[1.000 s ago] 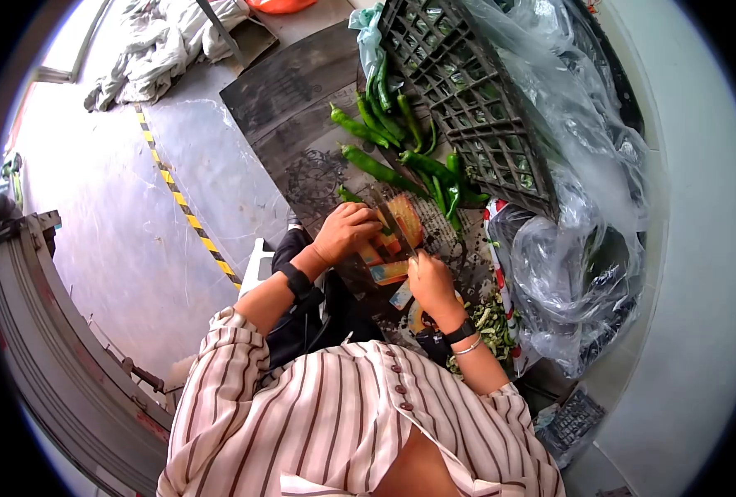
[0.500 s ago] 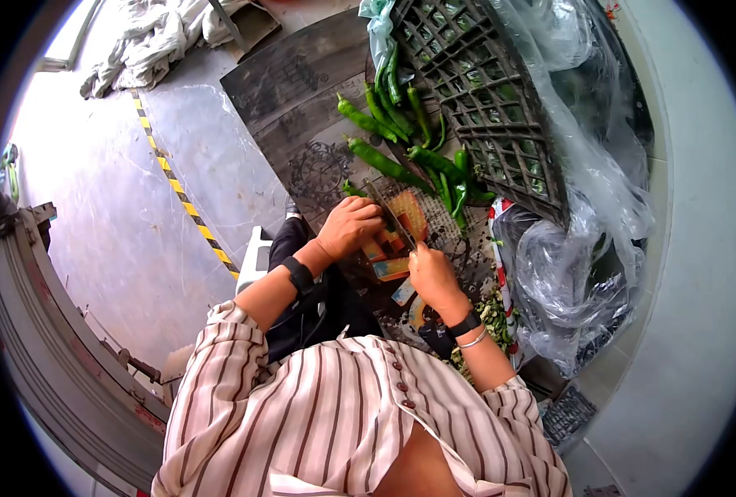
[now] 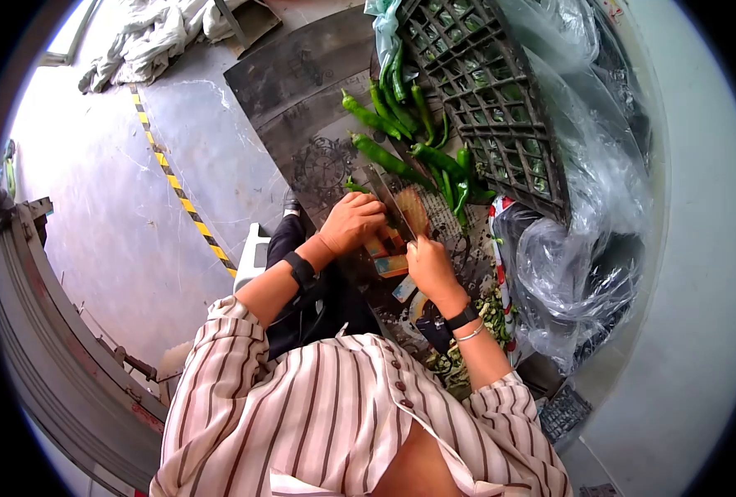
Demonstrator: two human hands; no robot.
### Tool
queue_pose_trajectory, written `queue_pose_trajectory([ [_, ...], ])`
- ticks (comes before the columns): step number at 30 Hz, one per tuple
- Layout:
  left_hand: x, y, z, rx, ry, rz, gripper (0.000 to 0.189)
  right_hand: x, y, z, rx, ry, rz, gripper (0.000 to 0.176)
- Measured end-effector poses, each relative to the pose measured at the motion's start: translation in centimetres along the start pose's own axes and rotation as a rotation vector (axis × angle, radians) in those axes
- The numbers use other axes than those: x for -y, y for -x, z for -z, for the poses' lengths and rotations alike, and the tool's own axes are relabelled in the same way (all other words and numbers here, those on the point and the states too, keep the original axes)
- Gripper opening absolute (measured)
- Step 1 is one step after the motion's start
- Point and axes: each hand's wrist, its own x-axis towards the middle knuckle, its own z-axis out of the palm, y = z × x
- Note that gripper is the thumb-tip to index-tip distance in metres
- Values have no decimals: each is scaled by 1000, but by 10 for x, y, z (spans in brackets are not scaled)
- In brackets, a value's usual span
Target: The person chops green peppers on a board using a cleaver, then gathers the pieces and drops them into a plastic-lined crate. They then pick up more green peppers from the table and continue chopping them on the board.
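In my right hand (image 3: 432, 269) is the handle of a knife (image 3: 391, 205), its blade slanting up and away to the left. My left hand (image 3: 355, 222) has its fingers curled down beside the blade. A green pepper (image 3: 354, 185) pokes out past those fingers; the rest of it is hidden under the hand. Just beyond the knife lie several more long green peppers (image 3: 393, 157), heaped on the dark patterned table (image 3: 318, 108). Under the blade is a worn orange-patterned patch (image 3: 413, 209) of the surface.
A black plastic crate (image 3: 500, 108) leans at the right, with clear plastic wrap (image 3: 567, 265) beside it. Pale green scraps (image 3: 490, 319) lie near my right wrist. A light green bag (image 3: 384, 29) sits at the top. Yellow-black tape (image 3: 173, 182) runs along the floor at left.
The knife blade has risen slightly and turned so more of its flat side shows. Both hands stay in nearly the same place, and the peppers lie as before.
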Motion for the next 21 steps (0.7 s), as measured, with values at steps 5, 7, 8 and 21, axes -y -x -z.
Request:
queue_pose_trajectory([
  [5,0,1,0,29,-40,-5,17,7,-1,2,79,48,-73,18],
  [7,1,-1,-1,-16,-13,-12,18,8,-8,-4,23,47,-75,18],
  [8,0,-3,-1,-18,-14,-11,18,8,-12,-6,23,48,-74,18],
  [21,-1,-1,2,-20,-19,-4,14,11,-8,-1,47,7,-101,22],
])
